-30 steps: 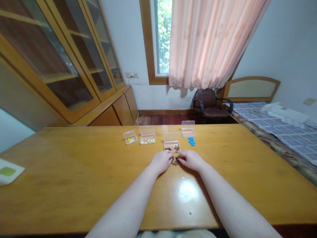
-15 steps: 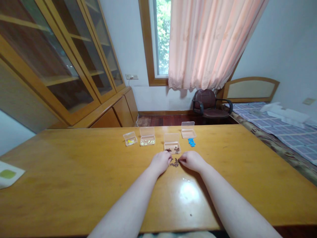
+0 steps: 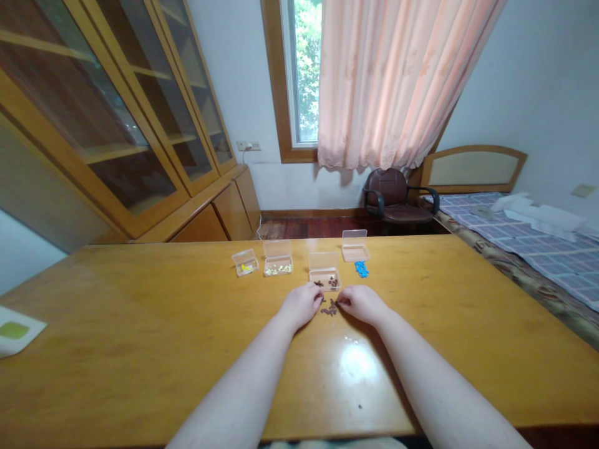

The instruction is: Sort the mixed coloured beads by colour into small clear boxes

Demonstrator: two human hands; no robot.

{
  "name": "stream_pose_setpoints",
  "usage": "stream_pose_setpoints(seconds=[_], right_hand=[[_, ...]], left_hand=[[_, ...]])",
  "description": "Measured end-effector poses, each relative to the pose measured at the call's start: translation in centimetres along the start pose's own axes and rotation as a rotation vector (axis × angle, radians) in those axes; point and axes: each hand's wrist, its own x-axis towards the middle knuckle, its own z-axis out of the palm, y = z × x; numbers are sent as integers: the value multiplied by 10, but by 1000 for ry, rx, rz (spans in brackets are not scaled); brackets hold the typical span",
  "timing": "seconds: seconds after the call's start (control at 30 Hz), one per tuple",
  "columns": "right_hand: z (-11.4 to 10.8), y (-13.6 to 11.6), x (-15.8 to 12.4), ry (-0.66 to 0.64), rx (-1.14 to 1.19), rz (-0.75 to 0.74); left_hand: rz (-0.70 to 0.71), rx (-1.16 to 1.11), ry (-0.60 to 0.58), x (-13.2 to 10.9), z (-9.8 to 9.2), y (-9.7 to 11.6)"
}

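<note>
A loose pile of small brown pieces (image 3: 331,308) lies on the wooden table between my two hands. On the pile's left, my left hand (image 3: 303,304) rests with its fingers pinched together, and a small brown piece shows at the fingertips. My right hand (image 3: 359,302) is closed too, its thumb and finger pinching a small dark brown piece at the pile's right edge. Just beyond the hands stands a clear plastic box (image 3: 324,288) with its lid raised, with more brown pieces in two groups inside. The exact kind of the pieces is too small to tell.
Further left are an open clear box (image 3: 278,274) of pale pieces and a smaller one (image 3: 239,274) with yellow pieces. Blue pieces (image 3: 362,269) lie before another open box (image 3: 355,256). A brown speck (image 3: 360,406) is near the table's front edge.
Both hands stay almost in place over the pile, with only slight finger movement. The left hand has shifted a little to the left. The boxes stand as before.
</note>
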Motion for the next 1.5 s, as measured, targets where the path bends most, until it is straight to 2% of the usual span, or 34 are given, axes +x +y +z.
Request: stream_pose_setpoints(seconds=[0.2,0.53,0.7,0.97,1.1,1.27,1.37,1.5], right_hand=[[1,4,-1,32,64,-6],[1,4,1,13,82,0],[0,2,1,12,65,11],[1,3,1,21,67,6],[2,6,0,35,79,2],[2,8,0,17,24,-23],[2,5,1,14,-48,-22],[4,2,2,28,-41,4]], left_hand=[[-16,22,-45,0,1,-2],[-37,26,-78,2,7,2],[-51,-39,22,3,4,-1],[-220,-128,141,10,2,-6],[-88,-97,102,3,1,0],[99,-29,-46,-2,0,10],[113,-12,-92,-2,-1,10],[79,-23,-96,-1,-1,7]])
